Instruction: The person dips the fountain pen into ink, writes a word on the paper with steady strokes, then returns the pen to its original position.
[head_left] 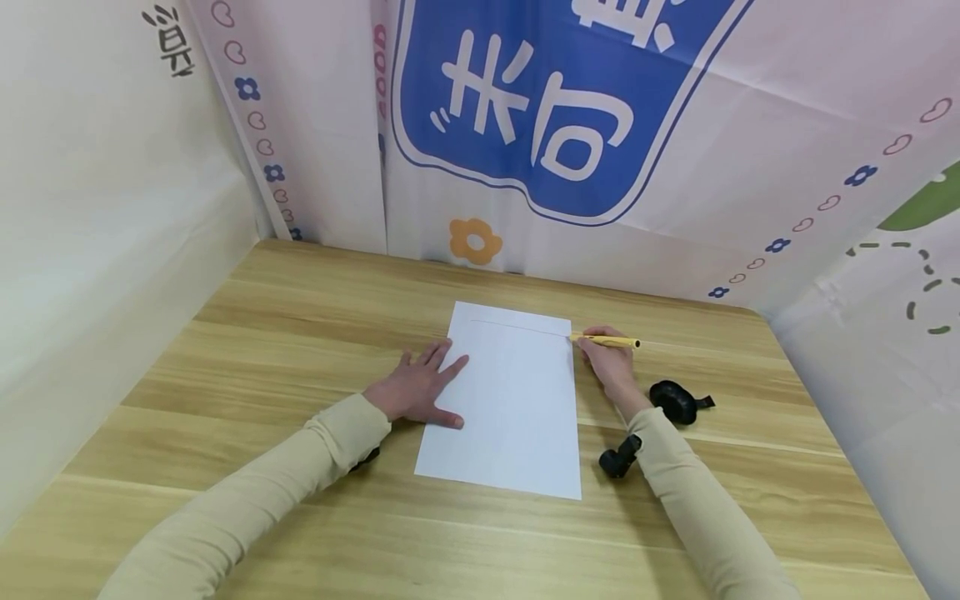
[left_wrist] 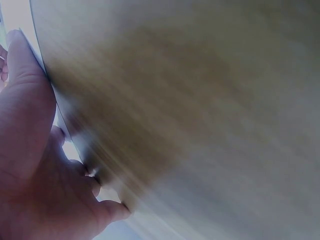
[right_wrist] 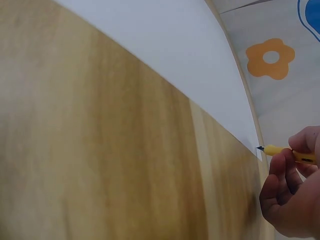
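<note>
A white sheet of paper (head_left: 510, 408) lies on the wooden table, with one thin line drawn across it near its far edge. My left hand (head_left: 420, 387) rests with fingers spread on the paper's left edge; in the left wrist view the thumb of that hand (left_wrist: 25, 100) reaches onto the sheet (left_wrist: 17, 15). My right hand (head_left: 609, 362) pinches a yellow pencil (head_left: 611, 340) at the paper's right edge, where the drawn line ends. Seen from the right wrist, the pencil's dark tip (right_wrist: 260, 148) is right at the far corner of the sheet (right_wrist: 165, 45).
Black strapped devices sit by both wrists, one round piece (head_left: 675, 402) and a smaller one (head_left: 620, 457) beside the right forearm. The wooden table (head_left: 300, 308) meets a printed white backdrop (head_left: 322, 150) at its far edge, and white sheeting (head_left: 112, 250) rises on the left.
</note>
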